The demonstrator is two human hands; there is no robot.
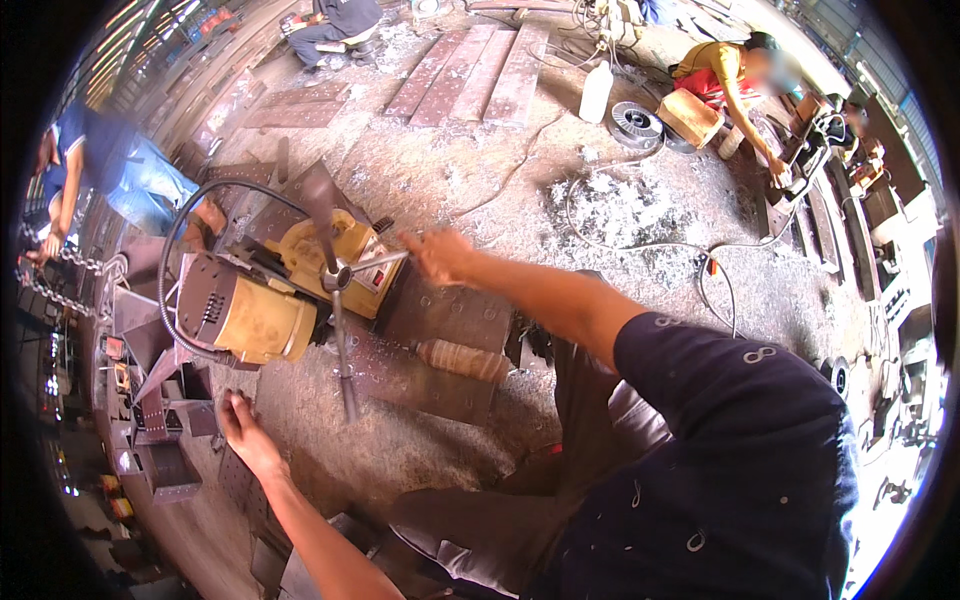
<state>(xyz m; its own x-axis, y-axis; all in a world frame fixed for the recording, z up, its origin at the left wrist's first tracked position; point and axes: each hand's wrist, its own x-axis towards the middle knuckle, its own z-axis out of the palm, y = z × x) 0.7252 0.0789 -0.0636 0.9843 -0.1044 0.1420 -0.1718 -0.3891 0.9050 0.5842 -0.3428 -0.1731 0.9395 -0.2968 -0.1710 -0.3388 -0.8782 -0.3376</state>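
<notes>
A yellow magnetic drill [268, 318] stands on a dark steel plate [430, 318], its black cable looping over the motor. Three spokes fan out from the hub of its feed handle [338, 277]. My right hand [442, 256] reaches across from the right, closed round the outer end of one spoke, whose grip is hidden by the fingers. Below the motor, my left hand [250, 435] is held with fingers extended and nothing in it, apart from the drill. A brownish, stained plastic bottle [462, 362] lies on its side on the plate.
Metal shavings [630, 215] and a cable litter the floor. Long drilled plates [470, 75] lie at the back, near a white bottle [596, 93]. Steel brackets [165, 470] pile up at left, beside a person with a chain [85, 262]. Another person [725, 85] works at back right.
</notes>
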